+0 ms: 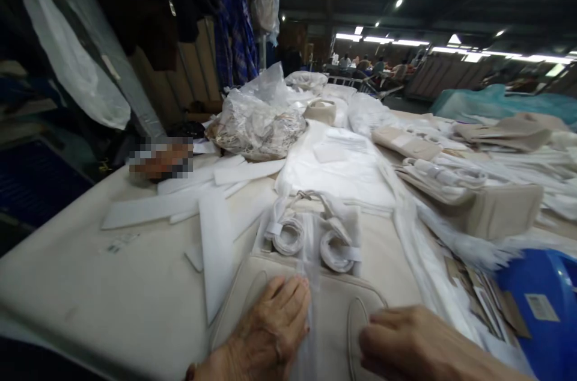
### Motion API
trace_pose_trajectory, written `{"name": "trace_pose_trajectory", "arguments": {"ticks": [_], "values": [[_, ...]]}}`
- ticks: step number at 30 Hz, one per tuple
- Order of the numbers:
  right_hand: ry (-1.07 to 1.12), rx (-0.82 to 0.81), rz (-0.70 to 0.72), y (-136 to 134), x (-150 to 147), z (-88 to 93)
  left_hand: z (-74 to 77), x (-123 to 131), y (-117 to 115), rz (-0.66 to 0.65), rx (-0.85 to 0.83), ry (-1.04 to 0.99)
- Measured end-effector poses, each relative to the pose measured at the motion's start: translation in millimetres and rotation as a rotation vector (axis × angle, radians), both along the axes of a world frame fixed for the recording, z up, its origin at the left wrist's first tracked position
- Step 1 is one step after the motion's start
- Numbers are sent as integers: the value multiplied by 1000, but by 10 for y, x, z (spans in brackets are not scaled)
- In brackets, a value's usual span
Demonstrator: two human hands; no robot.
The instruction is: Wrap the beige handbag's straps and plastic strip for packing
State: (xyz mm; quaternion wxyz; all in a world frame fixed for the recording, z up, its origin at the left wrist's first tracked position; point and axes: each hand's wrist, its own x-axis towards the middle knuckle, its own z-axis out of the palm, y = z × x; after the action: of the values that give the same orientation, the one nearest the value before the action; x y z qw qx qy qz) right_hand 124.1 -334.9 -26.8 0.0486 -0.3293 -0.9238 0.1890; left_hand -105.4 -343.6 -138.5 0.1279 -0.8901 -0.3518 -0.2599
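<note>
A cream bag [331,309] lies flat in front of me, with two rolled straps [288,237] and thin wrapping at its far end. Down its middle runs a translucent white strip [308,249]. My left hand [274,327] rests palm down on the bag, fingers stretched out and their tips at the strip. Over the bag's right side is my right hand [396,336], slightly blurred, its fingers curled closed; whatever they may hold is hidden. Beyond the straps lies a stack of white plastic sheets [336,170].
White foam strips [216,249] are scattered on the cream tabletop [148,285] at left. Behind them sits a crumpled plastic bundle [261,122]. More cream bags [500,207] lie at right, near a blue container [541,303] and brown cardboard pieces [482,291]. People work far off.
</note>
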Motion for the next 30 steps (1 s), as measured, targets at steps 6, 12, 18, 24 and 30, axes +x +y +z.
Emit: {"name": "trace_pose_trajectory", "arguments": {"ticks": [6, 12, 18, 24, 30], "values": [[-389, 126, 223, 759, -601, -147, -158, 5, 24, -7, 45, -38], [-487, 180, 230, 990, -763, -249, -298, 71, 105, 18, 155, -162], [-618, 105, 64, 1119, -933, -169, -319, 85, 148, 7, 248, -223], [-553, 181, -112, 1342, -861, -161, -314, 47, 118, -8, 198, -139], [-208, 396, -146, 788, -602, -410, -302, 74, 105, 2, 188, -183]]}}
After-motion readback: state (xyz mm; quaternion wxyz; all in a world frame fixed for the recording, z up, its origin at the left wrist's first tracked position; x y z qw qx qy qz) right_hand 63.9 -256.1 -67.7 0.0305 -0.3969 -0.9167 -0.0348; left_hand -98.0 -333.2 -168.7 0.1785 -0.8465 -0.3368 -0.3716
